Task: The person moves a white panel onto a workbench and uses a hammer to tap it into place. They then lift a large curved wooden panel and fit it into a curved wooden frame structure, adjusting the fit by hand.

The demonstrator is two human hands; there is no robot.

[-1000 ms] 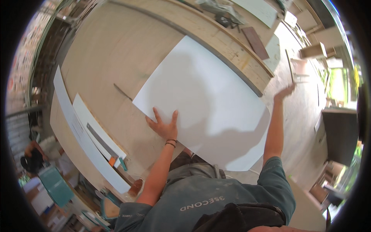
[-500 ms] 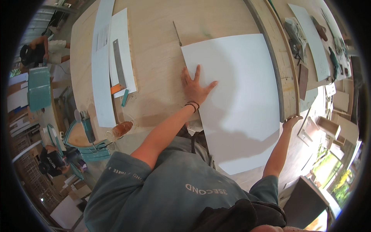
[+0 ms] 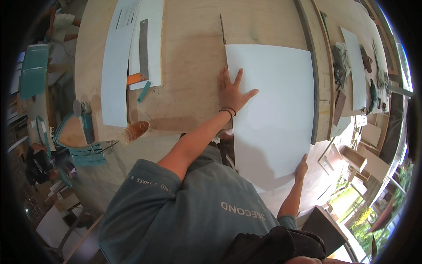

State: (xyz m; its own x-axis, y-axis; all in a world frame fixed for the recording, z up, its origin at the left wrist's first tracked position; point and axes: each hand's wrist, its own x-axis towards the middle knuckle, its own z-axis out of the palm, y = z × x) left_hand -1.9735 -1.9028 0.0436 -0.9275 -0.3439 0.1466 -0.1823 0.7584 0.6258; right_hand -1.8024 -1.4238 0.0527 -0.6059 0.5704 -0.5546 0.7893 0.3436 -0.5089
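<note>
On a broad workbench [image 3: 189, 48], a white panel [image 3: 274, 110] lies alongside a raised rail [image 3: 323, 88], apparently braced by it, its near end overhanging; the left hand [image 3: 233, 93], spread, seemingly steadies its left edge; the right hand [image 3: 301, 168] meets its right edge, grip unclear.

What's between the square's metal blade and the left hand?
Head view: part of the white board under the blade, then bare tabletop up to the left hand.
</note>
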